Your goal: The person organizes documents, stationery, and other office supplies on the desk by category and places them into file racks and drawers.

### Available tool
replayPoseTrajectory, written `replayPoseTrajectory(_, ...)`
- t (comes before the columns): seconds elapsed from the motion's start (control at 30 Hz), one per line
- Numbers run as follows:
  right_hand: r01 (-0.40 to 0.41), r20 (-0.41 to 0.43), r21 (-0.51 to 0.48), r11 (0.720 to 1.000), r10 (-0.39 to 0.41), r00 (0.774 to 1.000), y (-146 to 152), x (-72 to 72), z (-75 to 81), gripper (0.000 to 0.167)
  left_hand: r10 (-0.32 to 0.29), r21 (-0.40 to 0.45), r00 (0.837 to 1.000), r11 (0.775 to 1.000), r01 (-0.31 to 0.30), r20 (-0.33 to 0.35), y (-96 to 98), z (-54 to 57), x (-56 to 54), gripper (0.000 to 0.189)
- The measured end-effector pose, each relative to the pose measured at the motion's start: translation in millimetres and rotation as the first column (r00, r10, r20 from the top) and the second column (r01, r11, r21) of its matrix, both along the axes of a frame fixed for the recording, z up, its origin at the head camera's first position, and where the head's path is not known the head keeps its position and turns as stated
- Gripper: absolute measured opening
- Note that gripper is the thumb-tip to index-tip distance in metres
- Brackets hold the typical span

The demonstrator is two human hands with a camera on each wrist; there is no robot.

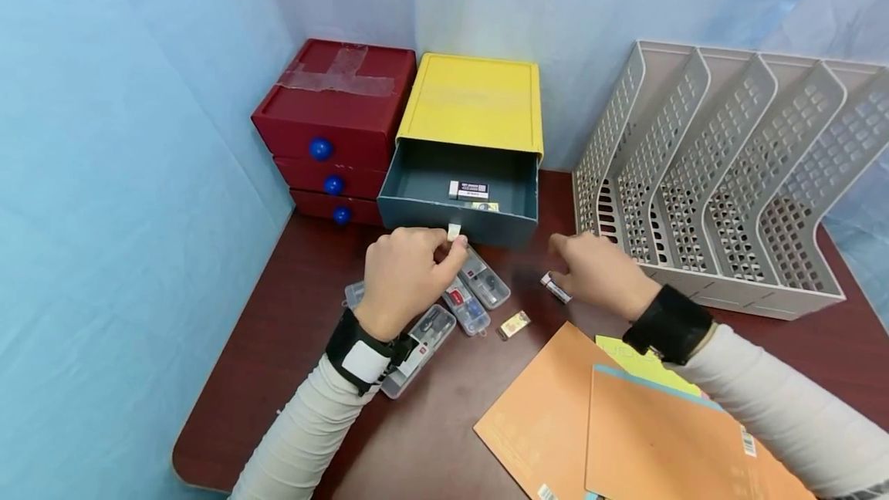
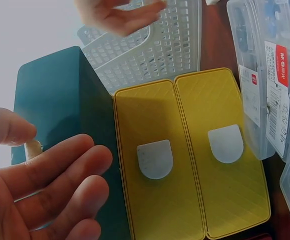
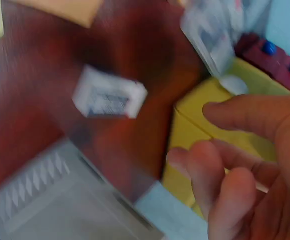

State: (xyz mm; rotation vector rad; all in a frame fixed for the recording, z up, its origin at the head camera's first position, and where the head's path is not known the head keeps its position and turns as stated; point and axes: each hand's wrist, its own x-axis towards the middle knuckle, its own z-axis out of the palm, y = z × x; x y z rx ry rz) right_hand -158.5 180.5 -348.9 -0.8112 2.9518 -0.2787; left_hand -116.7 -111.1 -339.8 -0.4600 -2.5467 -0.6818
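My left hand [image 1: 410, 276] pinches the small pale pull tab [image 1: 454, 231] on the front of a dark teal drawer [image 1: 417, 211], which stands out of a yellow cabinet [image 1: 472, 99]. Inside the drawer lie a black-and-white eraser [image 1: 468, 190] and a small yellow-and-white item [image 1: 485, 207]. To the right, my right hand [image 1: 600, 272] hovers above the table with loosely bent fingers and nothing in them. Close under it lies a white eraser with a dark label [image 3: 110, 95]. A small yellow-wrapped block [image 1: 514, 325] rests between the hands.
Several clear plastic cases [image 1: 430, 330] lie under and beside my left forearm. Orange booklets [image 1: 542, 415] spread at the front right. A grey file rack [image 1: 736, 276] stands at the right, a red drawer unit [image 1: 340, 122] at the left.
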Motion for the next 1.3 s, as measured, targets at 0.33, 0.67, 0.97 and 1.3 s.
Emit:
replayPoseTrajectory(0.33, 0.069, 0.019, 0.021, 0.997, -0.069, 0.997, -1.6, 11.2, -52.3, 0.019, 0.014, -0.013, 0.999, 1.000, -0.014, 0.029, -1.5, -1.1, 1.7, 0.046)
replayPoseTrajectory(0.67, 0.035, 0.029, -0.111, 0.993, -0.032, 0.999, 10.2, 15.2, -49.9, 0.013, 0.027, -0.007, 0.999, 1.000, -0.027, 0.046, -3.5, -7.5, 10.4, 0.044)
replayPoseTrajectory(0.97, 0.051, -0.094, -0.171, 0.984, -0.068, 0.993, 15.3, -10.6, 56.9, 0.010, 0.031, -0.003, 0.999, 1.000, -0.031, 0.039, -3.9, -9.4, 12.7, 0.043)
replayPoseTrajectory(1.3, 0.012, -0.151, -0.125, 0.992, -0.031, 0.988, -22.0, -47.0, 147.9, 0.020, 0.033, -0.008, 0.997, 0.999, -0.033, 0.065, 2.7, -12.2, 11.9, 0.044)
